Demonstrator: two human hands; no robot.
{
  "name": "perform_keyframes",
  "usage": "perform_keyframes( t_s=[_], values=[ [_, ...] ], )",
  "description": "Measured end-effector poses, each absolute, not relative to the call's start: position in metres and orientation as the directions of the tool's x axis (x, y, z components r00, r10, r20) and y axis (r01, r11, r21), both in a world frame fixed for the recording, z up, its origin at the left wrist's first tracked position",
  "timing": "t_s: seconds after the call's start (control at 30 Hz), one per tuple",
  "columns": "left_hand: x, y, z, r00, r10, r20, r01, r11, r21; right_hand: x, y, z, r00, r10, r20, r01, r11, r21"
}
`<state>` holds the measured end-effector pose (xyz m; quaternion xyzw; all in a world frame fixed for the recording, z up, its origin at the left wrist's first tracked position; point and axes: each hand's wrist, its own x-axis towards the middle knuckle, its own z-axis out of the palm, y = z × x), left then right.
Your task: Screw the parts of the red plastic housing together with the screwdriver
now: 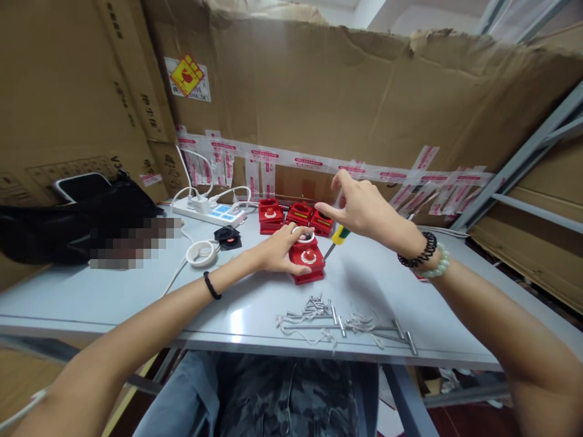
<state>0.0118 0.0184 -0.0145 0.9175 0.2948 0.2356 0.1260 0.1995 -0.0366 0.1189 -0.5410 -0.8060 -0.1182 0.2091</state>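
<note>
A person works over a table (255, 297), the left hand (279, 247) spread wide across a red device (314, 268), thumb on its near part and fingers by the white ring (304, 242) at its far end. The right hand (357, 206) holds a yellow-and-green screwdriver (340, 234), thumb and index finger apart, the rest of the grip hidden; the tilted shaft points down to the device's right edge. The device sits near the table's middle, in front of a red unit (270, 223) with a round button and other red pieces (299, 213). Loose screws (314, 304) and T-shaped metal rods (341, 326) tangled with white string lie nearer the person; a white power strip (198, 212) stands at back left.
</note>
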Motion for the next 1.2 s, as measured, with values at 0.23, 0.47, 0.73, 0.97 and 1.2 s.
perform_keyframes(
  t_s=[0.23, 0.47, 0.73, 0.97, 1.2],
  values=[
    [0.011, 0.018, -0.013, 0.721, 0.597, 0.352, 0.477, -0.796, 0.373, 0.200, -0.026, 0.118, -0.309, 0.837, 0.452, 0.950, 0.298, 0.097],
    [0.012, 0.018, -0.013, 0.721, 0.602, 0.343, 0.484, -0.792, 0.373, 0.204, -0.024, 0.125, -0.592, 0.721, 0.360, 0.764, 0.644, -0.035],
    [0.011, 0.018, -0.014, 0.727, 0.582, 0.364, 0.470, -0.809, 0.354, 0.204, -0.023, 0.115, -0.273, 0.777, 0.567, 0.834, 0.485, -0.263],
    [0.011, 0.019, -0.015, 0.723, 0.592, 0.356, 0.475, -0.800, 0.367, 0.213, -0.038, 0.115, -0.395, 0.803, 0.447, 0.747, 0.564, -0.352],
    [0.012, 0.018, -0.014, 0.727, 0.586, 0.357, 0.479, -0.806, 0.348, 0.204, -0.050, 0.113, -0.269, 0.856, 0.442, 0.953, 0.302, -0.006]
  ],
)
